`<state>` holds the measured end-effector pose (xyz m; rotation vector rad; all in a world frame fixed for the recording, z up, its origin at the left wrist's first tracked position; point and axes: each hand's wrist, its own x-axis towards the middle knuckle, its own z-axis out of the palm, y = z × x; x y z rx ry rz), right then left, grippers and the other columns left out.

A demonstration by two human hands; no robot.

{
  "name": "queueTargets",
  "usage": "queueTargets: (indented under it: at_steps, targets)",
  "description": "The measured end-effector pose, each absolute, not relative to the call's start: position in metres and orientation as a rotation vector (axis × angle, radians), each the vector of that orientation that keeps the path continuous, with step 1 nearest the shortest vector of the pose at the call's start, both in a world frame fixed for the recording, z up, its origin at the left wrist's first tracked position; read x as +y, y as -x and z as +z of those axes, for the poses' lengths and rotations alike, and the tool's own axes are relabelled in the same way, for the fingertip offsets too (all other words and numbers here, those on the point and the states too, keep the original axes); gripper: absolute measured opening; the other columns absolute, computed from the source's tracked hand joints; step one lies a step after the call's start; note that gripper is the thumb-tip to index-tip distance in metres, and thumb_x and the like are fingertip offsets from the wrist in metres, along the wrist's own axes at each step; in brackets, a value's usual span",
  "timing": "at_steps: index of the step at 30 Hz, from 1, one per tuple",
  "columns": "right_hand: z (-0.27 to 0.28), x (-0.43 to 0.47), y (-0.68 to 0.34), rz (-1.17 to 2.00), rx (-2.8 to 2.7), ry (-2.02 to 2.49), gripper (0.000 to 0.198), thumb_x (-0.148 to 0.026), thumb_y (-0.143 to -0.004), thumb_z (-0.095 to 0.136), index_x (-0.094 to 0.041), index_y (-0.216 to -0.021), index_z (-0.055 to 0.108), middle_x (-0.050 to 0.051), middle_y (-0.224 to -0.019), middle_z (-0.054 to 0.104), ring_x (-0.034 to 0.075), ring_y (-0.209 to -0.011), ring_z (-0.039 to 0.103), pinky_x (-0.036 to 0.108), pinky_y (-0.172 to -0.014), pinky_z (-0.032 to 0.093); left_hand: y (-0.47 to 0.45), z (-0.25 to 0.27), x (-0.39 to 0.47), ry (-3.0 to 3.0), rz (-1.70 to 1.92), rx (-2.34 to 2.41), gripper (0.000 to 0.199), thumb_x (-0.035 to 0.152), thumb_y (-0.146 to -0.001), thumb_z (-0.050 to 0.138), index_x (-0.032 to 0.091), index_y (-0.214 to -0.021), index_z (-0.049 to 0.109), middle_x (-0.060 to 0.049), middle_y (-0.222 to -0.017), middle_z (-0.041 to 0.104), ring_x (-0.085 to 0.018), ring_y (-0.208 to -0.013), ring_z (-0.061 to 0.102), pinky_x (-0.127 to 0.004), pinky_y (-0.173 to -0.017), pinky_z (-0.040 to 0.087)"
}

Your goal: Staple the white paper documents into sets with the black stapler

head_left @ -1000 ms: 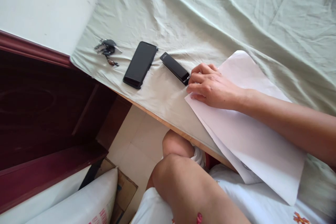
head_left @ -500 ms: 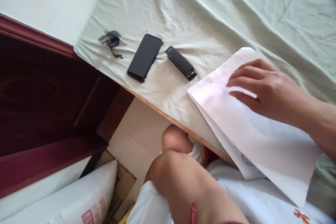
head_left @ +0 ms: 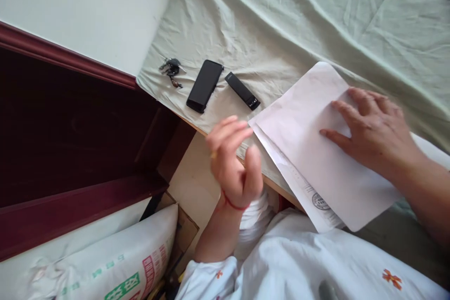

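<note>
My right hand (head_left: pixel 369 126) lies spread on a few white sheets of paper (head_left: pixel 298 126), fingers apart and pressed to the top sheet. From beneath it, a lower sheet with print and a round stamp (head_left: pixel 320 200) sticks out over the table edge. My left hand (head_left: pixel 235 161) is raised near that edge, blurred a little, with nothing in it and its thumb apart from the fingers. Its fingertips are close to the papers' left corner; whether they touch, I cannot tell. A black stapler (head_left: pixel 242 90) lies just beyond.
A black phone (head_left: pixel 205 86) and a bunch of keys (head_left: pixel 171 69) lie left of the stapler on the wrinkled pale green cloth (head_left: pixel 281 23). Dark red wooden furniture (head_left: pixel 77 117) stands at the left, with a printed white sack (head_left: pixel 133 253) below it.
My left hand has come into view by the table edge. My right hand has settled flatter on the papers, and the top sheet's near corner has shifted left. The camera view has shifted.
</note>
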<state>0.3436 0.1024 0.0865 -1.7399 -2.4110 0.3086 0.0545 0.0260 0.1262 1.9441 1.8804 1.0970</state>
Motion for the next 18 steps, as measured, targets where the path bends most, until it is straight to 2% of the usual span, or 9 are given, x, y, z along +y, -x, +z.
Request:
queueTargets:
  at_steps: [2, 4, 7, 9, 14, 18]
  targets:
    - [0.084, 0.093, -0.332, 0.31, -2.392, 1.699, 0.057, -0.049, -0.101, 0.06, -0.015, -0.146, 0.06, 0.024, -0.165, 0.044, 0.048, -0.152, 0.04, 0.07, -0.12, 0.035, -0.061, 0.119, 0.045, -2.033, 1.095, 1.88, 0.028, 0.033, -0.106, 0.053, 0.02, -0.124, 0.071, -0.014, -0.13, 0.071, -0.029, -0.13, 0.065, -0.051, -0.113, 0.053]
    - [0.08, 0.082, -0.322, 0.302, -2.359, 1.65, 0.054, -0.045, -0.103, 0.056, -0.016, -0.148, 0.059, 0.023, -0.165, 0.045, 0.045, -0.153, 0.041, 0.071, -0.122, 0.031, -0.065, 0.101, 0.063, -2.113, 0.967, 1.918, 0.034, 0.034, -0.106, 0.05, 0.015, -0.127, 0.068, -0.019, -0.132, 0.07, -0.03, -0.134, 0.063, -0.051, -0.118, 0.049]
    - [0.078, 0.067, -0.31, 0.324, -2.347, 1.576, 0.05, -0.037, -0.105, 0.054, -0.012, -0.147, 0.061, 0.025, -0.163, 0.048, 0.044, -0.153, 0.042, 0.071, -0.123, 0.031, -0.073, 0.079, 0.082, -2.142, 0.629, 1.984, 0.059, 0.041, -0.101, 0.056, 0.009, -0.149, 0.053, -0.028, -0.156, 0.055, -0.037, -0.151, 0.048, -0.057, -0.126, 0.039]
    - [0.08, 0.059, -0.307, 0.37, -2.391, 1.469, 0.045, -0.031, -0.105, 0.055, -0.011, -0.144, 0.065, 0.023, -0.161, 0.051, 0.041, -0.151, 0.045, 0.067, -0.124, 0.033, -0.081, 0.077, 0.089, -2.136, 0.457, 2.029, 0.067, 0.042, -0.099, 0.06, 0.008, -0.155, 0.046, -0.029, -0.164, 0.045, -0.04, -0.155, 0.041, -0.059, -0.127, 0.037]
    - [0.083, 0.044, -0.318, 0.462, -2.532, 1.162, 0.039, -0.022, -0.104, 0.056, -0.014, -0.139, 0.071, 0.017, -0.156, 0.058, 0.035, -0.146, 0.052, 0.058, -0.124, 0.039, -0.107, 0.095, 0.095, -2.152, 0.235, 2.135, 0.05, 0.033, -0.098, 0.062, 0.011, -0.143, 0.06, -0.026, -0.16, 0.052, -0.041, -0.151, 0.045, -0.059, -0.126, 0.037]
    - [0.081, 0.038, -0.333, 0.487, -2.552, 1.02, 0.036, -0.02, -0.104, 0.056, -0.015, -0.136, 0.073, 0.014, -0.154, 0.061, 0.032, -0.142, 0.056, 0.056, -0.122, 0.043, -0.12, 0.1, 0.093, -2.138, 0.2, 2.129, 0.051, 0.031, -0.099, 0.062, 0.008, -0.144, 0.058, -0.025, -0.153, 0.058, -0.038, -0.146, 0.05, -0.052, -0.124, 0.04]
